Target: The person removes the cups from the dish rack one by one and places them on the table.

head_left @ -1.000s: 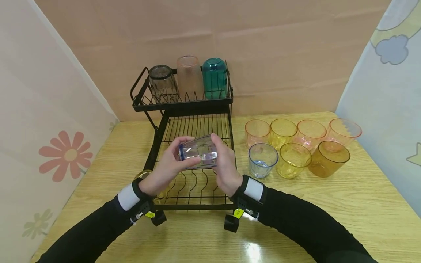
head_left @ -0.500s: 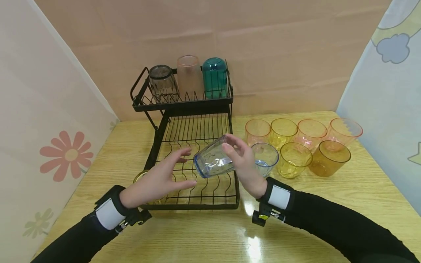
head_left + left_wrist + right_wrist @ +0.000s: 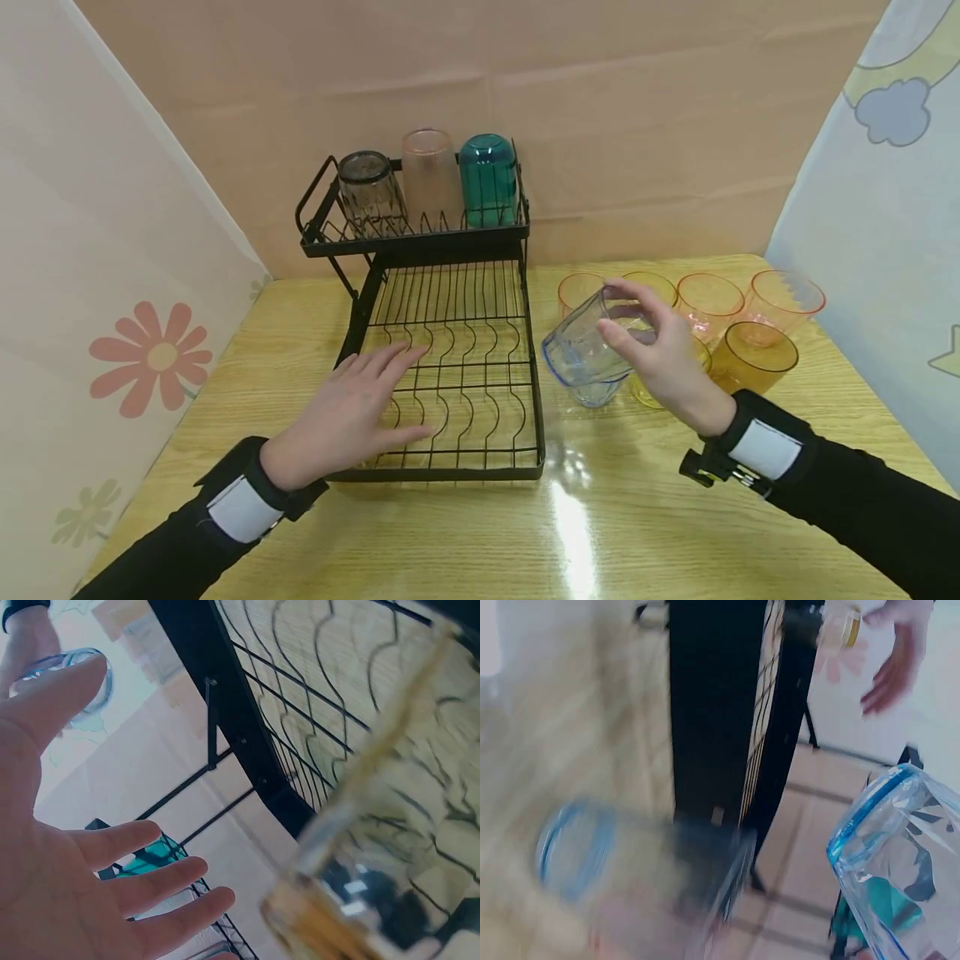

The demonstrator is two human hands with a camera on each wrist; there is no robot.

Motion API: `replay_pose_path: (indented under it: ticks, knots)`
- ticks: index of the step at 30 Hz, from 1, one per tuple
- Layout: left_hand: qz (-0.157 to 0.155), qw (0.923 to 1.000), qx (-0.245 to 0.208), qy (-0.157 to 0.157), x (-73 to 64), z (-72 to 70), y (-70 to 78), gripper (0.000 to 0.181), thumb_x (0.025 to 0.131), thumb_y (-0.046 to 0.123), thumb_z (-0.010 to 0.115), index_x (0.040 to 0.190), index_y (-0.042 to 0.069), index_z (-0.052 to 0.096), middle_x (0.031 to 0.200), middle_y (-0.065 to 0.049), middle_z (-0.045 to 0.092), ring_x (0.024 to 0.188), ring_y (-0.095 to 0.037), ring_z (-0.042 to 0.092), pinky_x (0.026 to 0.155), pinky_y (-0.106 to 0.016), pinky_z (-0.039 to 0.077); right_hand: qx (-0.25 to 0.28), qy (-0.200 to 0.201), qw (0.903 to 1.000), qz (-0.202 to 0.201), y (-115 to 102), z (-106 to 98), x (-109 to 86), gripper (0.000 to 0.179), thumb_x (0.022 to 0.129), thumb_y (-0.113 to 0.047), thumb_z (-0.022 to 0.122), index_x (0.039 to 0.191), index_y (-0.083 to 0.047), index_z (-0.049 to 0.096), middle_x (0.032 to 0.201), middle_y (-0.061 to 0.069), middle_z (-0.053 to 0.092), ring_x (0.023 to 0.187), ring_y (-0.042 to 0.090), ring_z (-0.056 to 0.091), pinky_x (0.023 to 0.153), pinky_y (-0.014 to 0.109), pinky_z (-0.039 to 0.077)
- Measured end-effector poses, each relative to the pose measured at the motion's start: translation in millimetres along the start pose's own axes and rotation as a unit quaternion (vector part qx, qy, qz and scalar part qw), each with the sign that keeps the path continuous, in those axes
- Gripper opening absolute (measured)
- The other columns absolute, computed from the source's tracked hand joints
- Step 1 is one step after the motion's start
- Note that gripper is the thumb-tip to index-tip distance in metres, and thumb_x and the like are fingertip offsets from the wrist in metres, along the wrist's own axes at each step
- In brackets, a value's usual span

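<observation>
My right hand [image 3: 667, 358] grips a clear blue-rimmed glass [image 3: 581, 346] near its base, between thumb and fingers. The glass is tilted, its mouth facing down and left. Behind and below it, partly covered, another blue-rimmed glass [image 3: 596, 395] stands on the table. My left hand [image 3: 341, 417] hovers over the left side of the black dish rack [image 3: 450, 474], fingers spread and holding nothing. Near that hand, the left wrist view has a blurred yellow-rimmed glass [image 3: 322, 907] at the rack; in the head view the hand hides it.
Upside down on the rack's upper tier are a grey glass [image 3: 371, 192], a pinkish glass [image 3: 432, 183] and a teal glass [image 3: 489, 179]. Several pink and yellow glasses, among them an amber glass [image 3: 753, 358], stand upright at the table's right.
Both hands were on the blue-rimmed glass over the rack. The left hand let go and drew left; the right hand carried the glass rightward, past the rack's edge, tipping its mouth downward.
</observation>
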State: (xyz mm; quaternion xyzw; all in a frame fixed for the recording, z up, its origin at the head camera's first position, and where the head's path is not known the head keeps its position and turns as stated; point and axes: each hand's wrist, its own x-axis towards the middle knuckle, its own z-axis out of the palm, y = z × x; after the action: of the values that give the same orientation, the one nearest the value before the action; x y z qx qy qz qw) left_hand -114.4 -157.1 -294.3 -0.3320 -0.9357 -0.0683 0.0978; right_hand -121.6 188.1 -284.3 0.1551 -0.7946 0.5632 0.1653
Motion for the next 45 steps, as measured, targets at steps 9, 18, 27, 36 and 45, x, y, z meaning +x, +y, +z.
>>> replay_pose_path:
  ticks: [9, 18, 27, 36, 45]
  knots:
    - [-0.016, 0.9991, 0.038, 0.014, -7.3, -4.7, -7.0, 0.09, 0.074, 0.075, 0.045, 0.141, 0.016, 0.03, 0.138, -0.016, 0.036, 0.125, -0.035, 0.032, 0.093, -0.059, 0.029, -0.146, 0.044, 0.9874, -0.044, 9.2, -60.6, -1.0, 0.054, 0.078, -0.008, 0.065, 0.129, -0.011, 0.048, 0.117, 0.003, 0.049, 0.1, 0.008, 0.048, 0.074, 0.014, 0.04]
    - [-0.008, 0.9985, 0.047, 0.025, 2.2, -13.0, -0.2, 0.091, 0.074, 0.076, 0.043, 0.143, 0.019, 0.025, 0.144, -0.013, 0.027, 0.13, -0.035, 0.025, 0.095, -0.059, 0.026, -0.292, 0.11, 0.9477, -0.067, 20.9, -113.9, 3.5, 0.058, 0.075, -0.016, 0.069, 0.128, -0.009, 0.049, 0.109, 0.002, 0.048, 0.093, -0.01, 0.04, 0.071, 0.009, 0.032]
    - [0.032, 0.9975, 0.051, 0.036, 30.1, -8.3, 18.7, 0.096, 0.072, 0.077, 0.044, 0.146, 0.022, 0.016, 0.148, -0.012, 0.02, 0.132, -0.034, 0.02, 0.096, -0.058, 0.024, -0.384, 0.142, 0.9123, -0.006, 31.4, -155.7, 7.4, 0.061, 0.077, -0.029, 0.063, 0.131, -0.006, 0.045, 0.119, 0.021, 0.044, 0.1, 0.012, 0.046, 0.068, 0.01, 0.021]
    - [0.062, 0.9969, 0.033, 0.037, 55.2, -0.1, 40.9, 0.097, 0.073, 0.077, 0.044, 0.147, 0.023, 0.011, 0.149, -0.01, 0.015, 0.133, -0.034, 0.017, 0.096, -0.059, 0.023, -0.417, 0.149, 0.8914, 0.097, 42.1, -181.9, 6.7, 0.069, 0.081, -0.037, 0.059, 0.137, -0.005, 0.036, 0.132, 0.025, 0.034, 0.103, 0.033, 0.04, 0.066, 0.03, 0.028]
    - [0.098, 0.9943, 0.028, 0.032, 66.0, 10.4, 51.4, 0.098, 0.073, 0.075, 0.046, 0.147, 0.024, 0.006, 0.149, -0.011, 0.015, 0.133, -0.034, 0.017, 0.094, -0.06, 0.025, -0.468, 0.076, 0.8674, 0.15, 73.8, -196.4, -4.1, 0.078, 0.084, -0.048, 0.05, 0.135, 0.007, 0.029, 0.124, 0.036, 0.03, 0.1, 0.047, 0.037, 0.072, 0.06, 0.034]
